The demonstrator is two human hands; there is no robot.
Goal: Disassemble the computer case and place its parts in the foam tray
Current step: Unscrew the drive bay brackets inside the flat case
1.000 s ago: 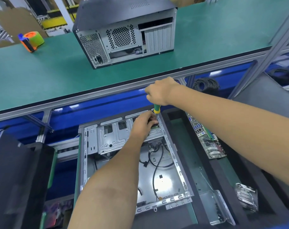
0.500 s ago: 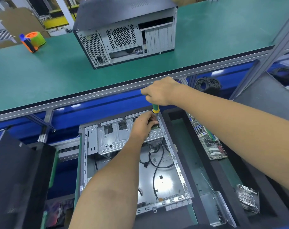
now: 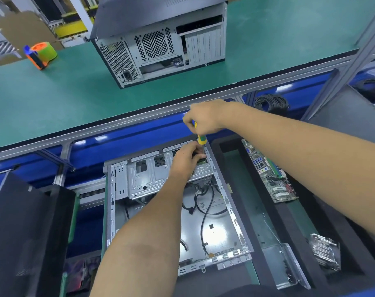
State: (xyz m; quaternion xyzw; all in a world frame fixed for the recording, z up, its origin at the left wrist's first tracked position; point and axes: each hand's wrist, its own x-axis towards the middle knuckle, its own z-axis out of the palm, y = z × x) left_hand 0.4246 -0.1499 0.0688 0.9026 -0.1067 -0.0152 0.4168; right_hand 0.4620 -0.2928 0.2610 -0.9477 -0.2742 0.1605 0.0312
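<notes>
Opened computer case (image 3: 178, 211) lies flat at lower centre of frame, side panel off, bare metal floor and black cables (image 3: 206, 209) exposed; silver drive bracket (image 3: 148, 179) spans its far end. Right hand (image 3: 206, 118), centre frame, fingers curled round the top of a yellow-green screwdriver (image 3: 201, 139), held roughly upright over the case's far right corner. Left hand (image 3: 188, 159) directly below it, fingers bent onto the bracket beside the screwdriver tip; what the fingertips pinch, if anything, cannot be made out. Black foam tray (image 3: 289, 232) just right of the case, running toward the lower right: motherboard (image 3: 270, 174) leaning in a far slot, finned heatsink (image 3: 323, 251) in a near slot, grey metal plate (image 3: 287, 264) in the channel nearest the case. Black panel (image 3: 26, 232) standing at lower left. Green worktop (image 3: 54, 99) across the upper frame carries a second, closed computer case (image 3: 161, 41), rear face toward the camera, and an orange-and-green tape dispenser (image 3: 41, 53) at upper left. Coil of black cable (image 3: 270, 102) right of the right hand, behind the worktop edge.
</notes>
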